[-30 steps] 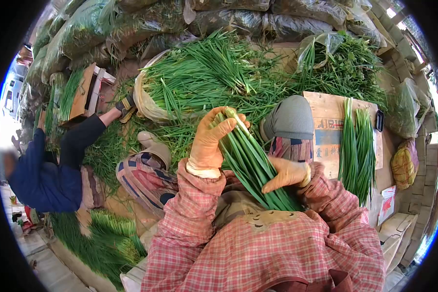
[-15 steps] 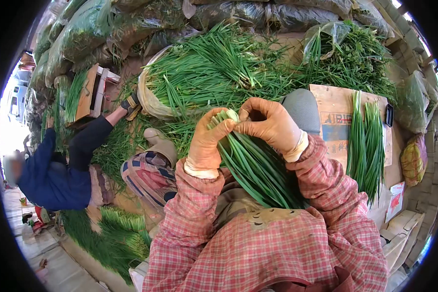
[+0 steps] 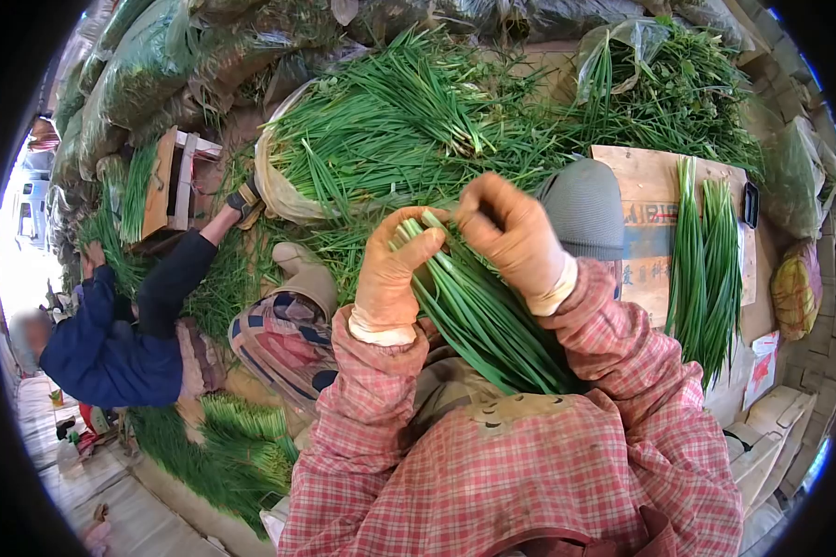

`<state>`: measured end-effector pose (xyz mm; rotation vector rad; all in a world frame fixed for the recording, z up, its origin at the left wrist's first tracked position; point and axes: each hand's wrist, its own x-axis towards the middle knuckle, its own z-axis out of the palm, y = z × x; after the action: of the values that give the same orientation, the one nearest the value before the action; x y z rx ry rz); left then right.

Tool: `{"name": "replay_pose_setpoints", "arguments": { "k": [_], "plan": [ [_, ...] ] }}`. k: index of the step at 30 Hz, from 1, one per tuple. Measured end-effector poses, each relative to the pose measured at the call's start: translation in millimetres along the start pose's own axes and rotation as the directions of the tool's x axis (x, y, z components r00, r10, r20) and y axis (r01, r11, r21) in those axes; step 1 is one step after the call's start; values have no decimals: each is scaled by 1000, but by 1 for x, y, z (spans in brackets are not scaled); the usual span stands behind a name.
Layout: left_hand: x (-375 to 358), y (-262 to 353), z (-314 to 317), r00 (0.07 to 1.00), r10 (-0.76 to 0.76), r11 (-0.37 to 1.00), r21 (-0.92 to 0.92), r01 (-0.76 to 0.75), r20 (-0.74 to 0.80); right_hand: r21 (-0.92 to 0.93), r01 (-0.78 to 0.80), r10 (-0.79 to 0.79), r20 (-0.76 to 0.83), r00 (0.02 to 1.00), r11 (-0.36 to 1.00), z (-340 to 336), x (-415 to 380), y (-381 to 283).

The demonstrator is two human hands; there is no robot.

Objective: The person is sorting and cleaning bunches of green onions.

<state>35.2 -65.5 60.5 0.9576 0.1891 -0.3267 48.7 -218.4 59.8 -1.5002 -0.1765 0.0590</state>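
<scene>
My gloved left hand [image 3: 395,269] is wrapped round a bunch of garlic chives [image 3: 492,320], near its pale cut ends. The long green leaves slant down to the right across my lap. Just right of the pale ends, my gloved right hand [image 3: 511,237] is raised with thumb and forefinger pinched together. Whatever is in that pinch, if anything, is too small and blurred to make out. To the right, two laid-out bunches of chives [image 3: 706,269] rest on a wooden board [image 3: 643,204]. Ahead of my hands lies a big loose heap of chives [image 3: 381,130] on a plastic sheet.
A co-worker in dark blue [image 3: 111,343] sits at the left, one hand among greens by a wooden stand [image 3: 163,186]. Stuffed plastic bags [image 3: 149,74] line the back. Stacked chives [image 3: 223,455] lie lower left. A heap of trimmings [image 3: 687,102] stands at the back right.
My right hand has moved slightly up and right, away from the bunch's pale ends. My left hand still grips the bunch. The co-worker's arm has shifted a little.
</scene>
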Motion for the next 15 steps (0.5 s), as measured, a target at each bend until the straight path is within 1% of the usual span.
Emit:
{"name": "replay_pose_setpoints", "arguments": {
  "k": [1,3,5,6,7,8,9,10,11,13,14,15],
  "plan": [
    [0,2,0,1000,-4,1000,9,4,2,179,10,-1,-51,999,984,-1,5,-8],
    [-1,3,-3,1000,-18,1000,1,19,-6,314,-100,103,7,995,944,-16,11,-27],
    [-2,3,-6,999,-44,999,-26,44,-18,374,-128,146,-22,989,919,-29,16,-47],
    [-3,1,-9,1000,-7,999,-42,7,-16,402,-19,59,-88,994,915,-40,22,-50],
    [-4,1,-13,1000,2,999,-51,-2,-6,309,66,-9,-182,983,949,-51,24,-61],
    [-5,1,-18,1000,12,998,-60,-12,2,90,159,-133,-249,959,983,-57,29,-59],
    [-6,2,-22,1000,24,997,-68,-23,9,-136,236,-266,-283,921,962,-64,35,-57],
    [-6,2,-22,999,50,997,-65,-52,-20,-505,192,-286,-114,951,841,-80,39,-39],
    [-8,0,-22,996,71,996,-56,-74,-60,-898,376,-445,246,861,231,-81,45,-34],
    [-7,-3,-22,986,108,993,-35,-113,-128,-829,433,-370,301,879,354,-58,26,-27],
    [-8,-1,-21,987,95,994,-51,-102,-128,-691,358,-213,290,933,628,-42,16,-31],
    [-10,-2,-20,987,84,994,-59,-93,-140,-504,205,-42,316,948,839,-27,7,-34]
  ]
}}
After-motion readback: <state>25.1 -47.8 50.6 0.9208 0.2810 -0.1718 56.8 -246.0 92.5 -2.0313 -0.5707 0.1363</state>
